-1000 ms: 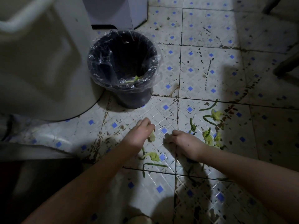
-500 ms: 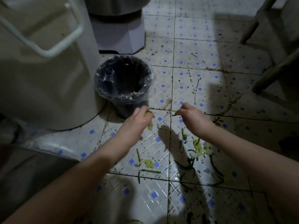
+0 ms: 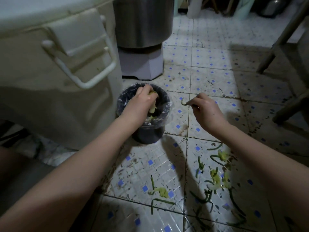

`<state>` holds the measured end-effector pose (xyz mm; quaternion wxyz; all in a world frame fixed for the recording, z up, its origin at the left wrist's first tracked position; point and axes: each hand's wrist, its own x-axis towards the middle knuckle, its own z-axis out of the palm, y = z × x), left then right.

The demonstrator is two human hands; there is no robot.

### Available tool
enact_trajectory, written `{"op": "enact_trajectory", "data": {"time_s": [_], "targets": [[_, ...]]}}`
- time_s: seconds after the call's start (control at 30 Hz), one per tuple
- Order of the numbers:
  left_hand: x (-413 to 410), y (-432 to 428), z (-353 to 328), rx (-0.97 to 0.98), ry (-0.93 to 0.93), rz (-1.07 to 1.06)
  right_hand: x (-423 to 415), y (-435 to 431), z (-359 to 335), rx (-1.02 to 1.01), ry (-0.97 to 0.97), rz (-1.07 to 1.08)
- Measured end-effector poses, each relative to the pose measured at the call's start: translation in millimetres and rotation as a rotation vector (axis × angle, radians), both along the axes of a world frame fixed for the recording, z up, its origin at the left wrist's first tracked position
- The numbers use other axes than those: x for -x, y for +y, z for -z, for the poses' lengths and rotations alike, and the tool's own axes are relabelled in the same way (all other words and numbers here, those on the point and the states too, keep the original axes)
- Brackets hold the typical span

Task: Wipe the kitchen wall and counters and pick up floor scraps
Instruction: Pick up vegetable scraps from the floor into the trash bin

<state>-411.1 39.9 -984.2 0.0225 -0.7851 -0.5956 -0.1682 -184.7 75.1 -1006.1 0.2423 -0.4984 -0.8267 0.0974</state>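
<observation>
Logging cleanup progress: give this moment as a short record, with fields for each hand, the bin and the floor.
bin: small round dark bin lined with clear plastic
left hand: grips a pale yellow-green vegetable scrap over the bin
right hand: pinches a thin curled green stem beside the bin
floor: white blue-dotted tiles, green and yellow scraps scattered

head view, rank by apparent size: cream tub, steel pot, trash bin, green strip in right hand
1. cream tub, nearest the camera.
2. steel pot and trash bin look alike; the pot is cropped and farther.
3. green strip in the right hand.
</observation>
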Motion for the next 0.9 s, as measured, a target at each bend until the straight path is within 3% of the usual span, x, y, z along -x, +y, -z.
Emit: {"op": "enact_trajectory", "data": {"time_s": [0.33, 0.57, 0.9], "targets": [[30.3, 7.1, 26.4, 0.212, 0.16, -0.147, 52.9, 12.7, 6.2, 0.066, 0.081, -0.053], [44.9, -25.2, 43.5, 0.207, 0.139, -0.249, 108.9, 13.1, 18.5, 0.143, 0.157, -0.117], [41.1, -49.3, 46.3, 0.125, 0.12, -0.291, 107.6, 5.1, 31.7, 0.123, -0.007, -0.127]]}}
